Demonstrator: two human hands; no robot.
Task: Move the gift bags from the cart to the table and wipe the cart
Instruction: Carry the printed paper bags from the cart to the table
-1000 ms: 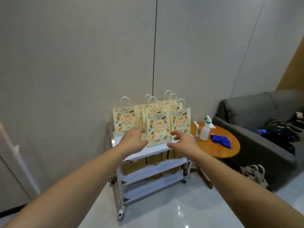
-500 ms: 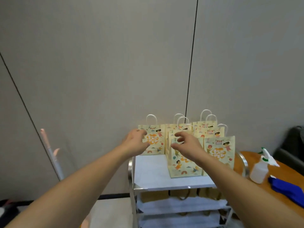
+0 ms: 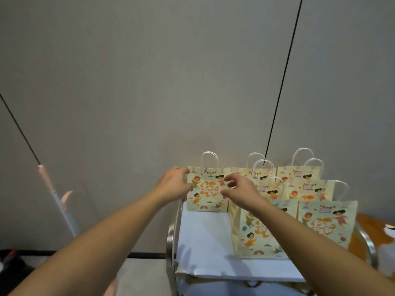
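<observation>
While every gift bag in view stands on the cart's top shelf (image 3: 205,236), the task looks barely begun. Counted about 6 bags: 2 in the front row at lower right, the rest behind them against the wall. Target appears to be the far-left bag (image 3: 208,189), upright at the back left corner of the shelf, centre of frame.

Left hand (image 3: 174,185): at that bag's left edge, fingers curled toward it, touching or just short of it; cannot tell which. Right hand (image 3: 239,189): in front of the same bag's right side, fingers (image 3: 229,178) spread and bent, nothing pinched yet. No bag lifted.

Wooden desk (image 3: 376,229): only a sliver at the right edge of frame, just beside the cart; no bags seen on that sliver. A white object sits there, cut off by the frame.

Judgement: all bags left to carry over, then the wipe of the shelf. No cloth in view. Lower shelves mostly hidden.
</observation>
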